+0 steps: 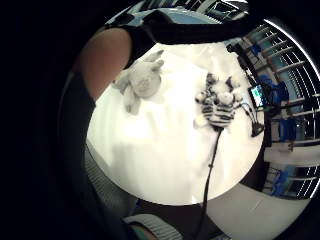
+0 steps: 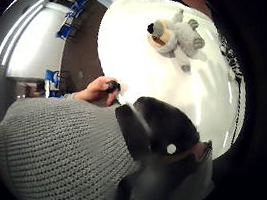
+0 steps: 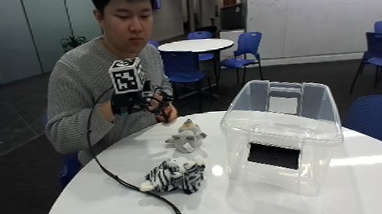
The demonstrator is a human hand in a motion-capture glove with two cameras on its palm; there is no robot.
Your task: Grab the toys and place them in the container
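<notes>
Office meeting area: round white tables [image 3: 195,45], blue chairs [image 3: 243,48], whiteboard wall [image 3: 312,14].

You sit at the far left side of the table [image 3: 355,177]. Your right hand [image 3: 140,102] hangs above the table's far left edge, touching nothing. The container [image 3: 282,131] stands on the table to the right. Left of it, just beside its far corner, lies the dog toy [image 3: 187,136]. The zebra toy [image 3: 176,174] lies nearer, left of the container's near corner, apart from the dog. Your bare hand [image 2: 99,90] rests at the table's edge close to your body.
</notes>
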